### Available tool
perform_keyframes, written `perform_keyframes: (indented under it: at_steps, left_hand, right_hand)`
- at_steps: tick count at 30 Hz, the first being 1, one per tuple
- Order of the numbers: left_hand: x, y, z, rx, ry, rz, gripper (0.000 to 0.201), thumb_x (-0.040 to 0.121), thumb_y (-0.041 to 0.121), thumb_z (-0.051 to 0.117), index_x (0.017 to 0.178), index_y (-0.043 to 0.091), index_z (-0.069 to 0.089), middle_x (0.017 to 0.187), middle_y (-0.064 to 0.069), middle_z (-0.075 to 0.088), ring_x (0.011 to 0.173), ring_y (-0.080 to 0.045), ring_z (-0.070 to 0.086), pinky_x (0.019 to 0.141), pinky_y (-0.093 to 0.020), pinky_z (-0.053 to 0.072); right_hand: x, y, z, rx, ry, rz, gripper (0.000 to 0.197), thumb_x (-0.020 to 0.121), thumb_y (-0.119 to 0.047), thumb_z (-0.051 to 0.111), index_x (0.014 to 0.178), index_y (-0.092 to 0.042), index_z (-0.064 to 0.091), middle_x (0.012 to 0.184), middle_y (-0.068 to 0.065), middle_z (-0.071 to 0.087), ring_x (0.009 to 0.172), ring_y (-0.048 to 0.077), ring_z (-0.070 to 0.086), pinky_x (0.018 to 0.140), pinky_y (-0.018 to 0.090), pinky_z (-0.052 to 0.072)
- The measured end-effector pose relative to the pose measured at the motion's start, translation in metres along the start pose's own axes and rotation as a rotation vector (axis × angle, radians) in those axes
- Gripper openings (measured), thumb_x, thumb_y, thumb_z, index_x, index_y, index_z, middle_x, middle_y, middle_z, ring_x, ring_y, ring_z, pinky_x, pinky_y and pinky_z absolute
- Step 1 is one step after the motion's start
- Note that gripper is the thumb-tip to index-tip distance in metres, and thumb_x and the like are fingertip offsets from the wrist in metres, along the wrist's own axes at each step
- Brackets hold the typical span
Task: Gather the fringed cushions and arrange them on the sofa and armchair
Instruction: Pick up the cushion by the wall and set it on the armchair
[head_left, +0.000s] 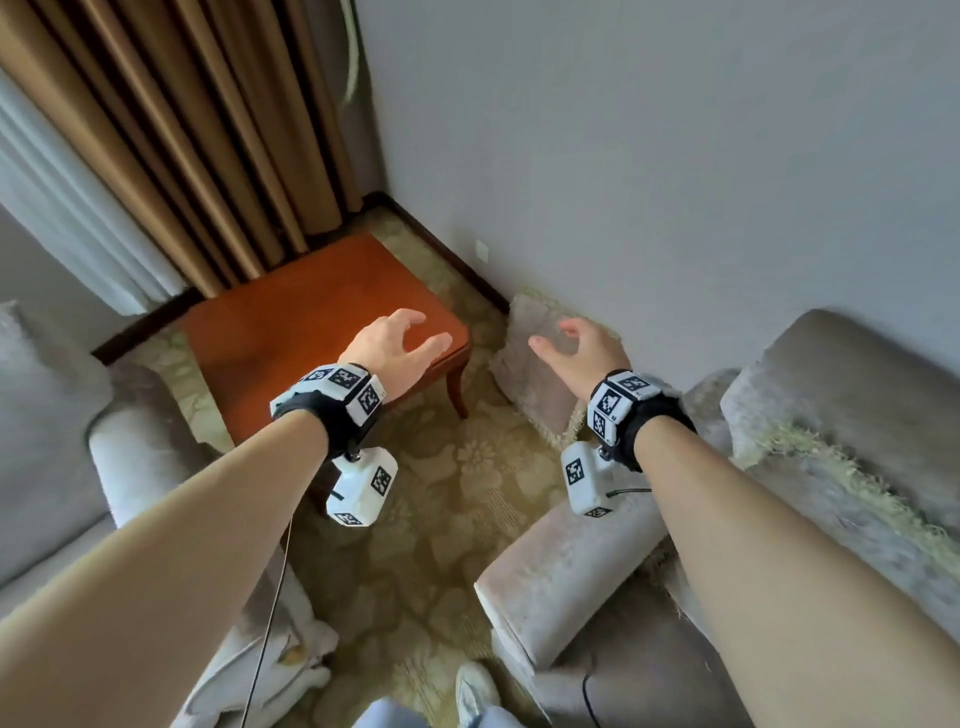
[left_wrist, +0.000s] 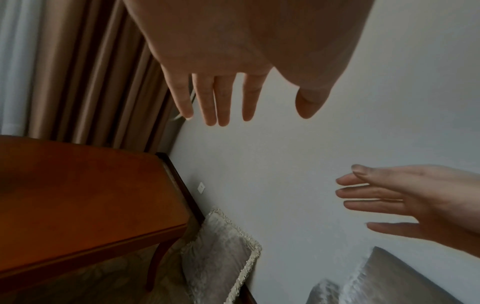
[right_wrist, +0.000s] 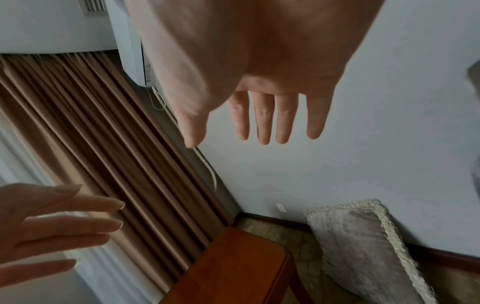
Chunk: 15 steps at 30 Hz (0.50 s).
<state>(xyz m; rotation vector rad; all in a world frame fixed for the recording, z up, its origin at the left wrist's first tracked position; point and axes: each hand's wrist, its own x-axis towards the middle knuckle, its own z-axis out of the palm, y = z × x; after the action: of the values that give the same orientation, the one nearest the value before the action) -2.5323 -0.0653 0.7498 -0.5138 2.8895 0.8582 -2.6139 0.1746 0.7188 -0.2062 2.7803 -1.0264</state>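
- Against the wall at about one o'clock from the frame's centre in the head view, a grey fringed cushion (head_left: 540, 364) stands on edge on the patterned carpet (head_left: 441, 525), leaning on the pale wall (head_left: 675, 156) with its cream fringe showing along the top and lower edges.
- From the left wrist view the same fringed cushion (left_wrist: 221, 253) sits at six o'clock, just beside the wooden table's leg; the right wrist view shows it (right_wrist: 358, 246) at five o'clock, propped against the dark skirting board (right_wrist: 272, 218).
- Right hand (head_left: 582, 353) hovers over the cushion's upper edge, fingers straight and spread, thumb apart, holding nothing; whether it touches the fabric cannot be told.
- Left hand (head_left: 395, 343) hovers at nine o'clock of the right hand, above the table corner, fingers loosely extended and empty.
- Each wrist view confirms this: left hand (left_wrist: 233, 72) and right hand (right_wrist: 259, 82) both show splayed fingers with nothing between them.
- Wooden table (head_left: 311, 332), reddish brown with curved legs, stands at nine o'clock of the cushion, near it.
- Armchair (head_left: 571, 566) in grey velvet lies at five o'clock of the cushion, with a second fringed cushion (head_left: 831, 467) resting on its seat.
- Sofa (head_left: 78, 441) in pale grey fills the nine o'clock edge of the head view.
- Brown curtain (head_left: 182, 130) hangs at eleven o'clock, behind the table.
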Motion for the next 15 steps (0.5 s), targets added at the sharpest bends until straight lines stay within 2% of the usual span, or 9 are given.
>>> perform_keyframes:
  at_steps: [5,12,15]
  left_hand:
    - [0.101,-0.014,-0.019,-0.013,-0.037,0.047,0.064,0.096,0.065,0.047,0.148,0.027,0.044,0.152,-0.006,0.051,0.138,-0.024,0.049,0.108,-0.043,0.043]
    - [0.244,-0.036,-0.037,-0.075,-0.098,0.129,0.063,0.098,0.062,0.05,0.148,0.024,0.046,0.15,-0.006,0.053,0.135,-0.025,0.051,0.105,-0.041,0.044]
    - [0.286,-0.035,-0.043,-0.12,-0.12,0.172,0.063,0.097,0.062,0.051,0.148,0.023,0.047,0.148,-0.004,0.054,0.134,-0.024,0.052,0.105,-0.04,0.044]
  right_hand:
    - [0.078,-0.033,0.007,0.027,0.051,0.042,0.062,0.089,-0.055,0.063,0.136,-0.015,0.055,0.137,0.004,0.06,0.125,0.023,0.055,0.103,0.032,0.041]
    - [0.173,-0.07,0.042,0.05,0.137,0.159,0.065,0.089,-0.057,0.063,0.138,-0.016,0.053,0.139,0.005,0.058,0.129,0.024,0.053,0.105,0.034,0.041]
    - [0.199,-0.083,0.049,0.071,0.144,0.2,0.066,0.089,-0.057,0.063,0.141,-0.017,0.05,0.142,0.004,0.055,0.131,0.024,0.051,0.106,0.033,0.039]
